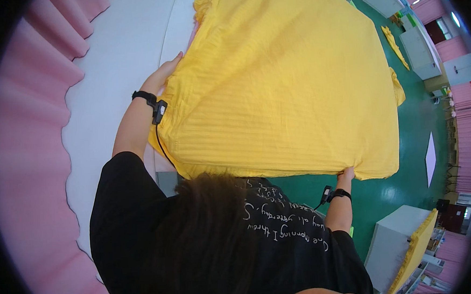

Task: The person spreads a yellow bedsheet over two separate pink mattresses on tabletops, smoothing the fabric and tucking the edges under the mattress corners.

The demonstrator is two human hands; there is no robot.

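Observation:
A wide yellow cloth [280,85] with a ruffled edge is spread out in front of me, with pleat-like lines across its near part. My left hand [167,75] lies along the cloth's left edge, touching it. One digit there points away from me; the other fingers are hidden, so whether they grip is unclear. At the near right part of the cloth, my right hand [346,174] is closed on the hem, bunching the fabric slightly. Both wrists carry a black strap with a small device, and a thin cable runs from the left one. Most of what lies beneath the cloth is covered.
To the left, a white surface [105,85] runs beside a pink curtain [28,149]. Green floor [413,104] extends to the right. White cabinets [421,52] stand at the far right. A white box-like unit [395,239] with yellow fabric is at the near right.

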